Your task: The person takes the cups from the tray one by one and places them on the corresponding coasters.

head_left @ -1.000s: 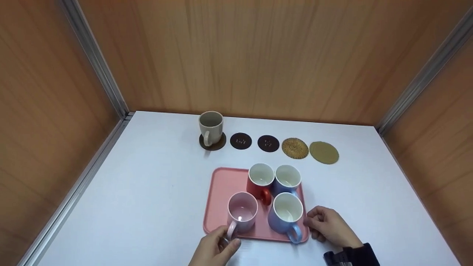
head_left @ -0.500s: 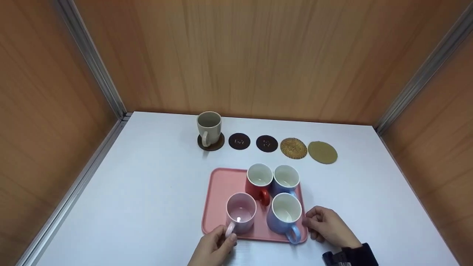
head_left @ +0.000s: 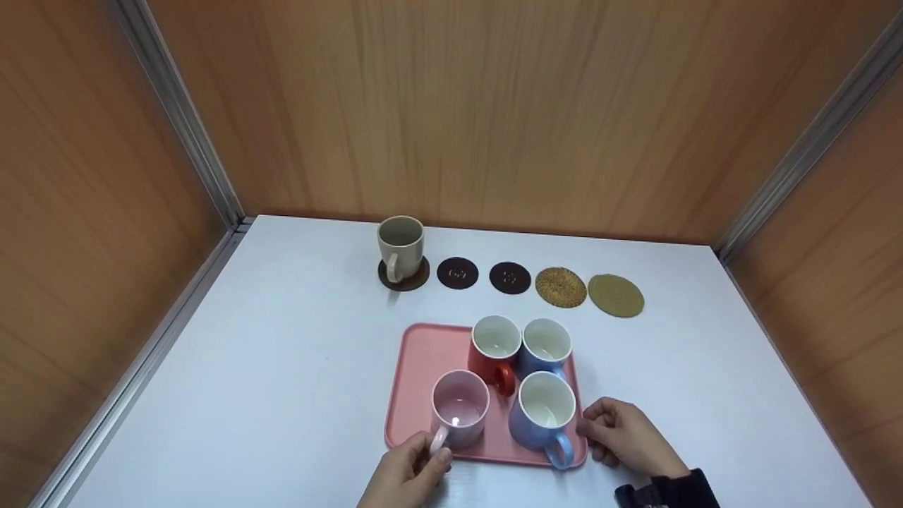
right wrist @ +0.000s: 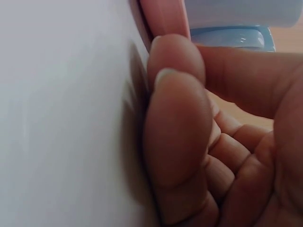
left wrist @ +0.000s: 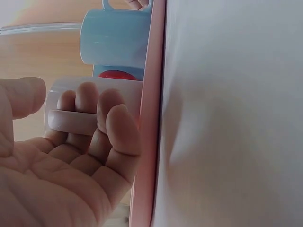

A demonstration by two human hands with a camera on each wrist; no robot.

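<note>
A pale pink mug (head_left: 458,409) stands at the front of the pink tray (head_left: 409,423). My left hand (head_left: 405,471) has its fingers hooked through that mug's handle (left wrist: 71,121), and in the left wrist view the thumb stays apart from the handle. At the tray's front right corner, my right hand (head_left: 628,434) pinches the rim between thumb and fingers. Close to it stands a light blue mug (head_left: 529,420) with its handle towards me. Behind are a red mug (head_left: 483,363) and another blue mug (head_left: 532,361), side by side.
Beyond the tray runs a row of coasters: two black ones (head_left: 458,273) (head_left: 510,278), a woven tan one (head_left: 561,287) and an olive one (head_left: 616,295). A grey-beige mug (head_left: 402,247) stands on a brown coaster (head_left: 420,279) at the left end. Wooden panels (head_left: 480,120) enclose the white table (head_left: 282,367).
My left thumb has come closer to the pink mug's handle. My right hand stays at the tray's edge, and the mugs keep their places.
</note>
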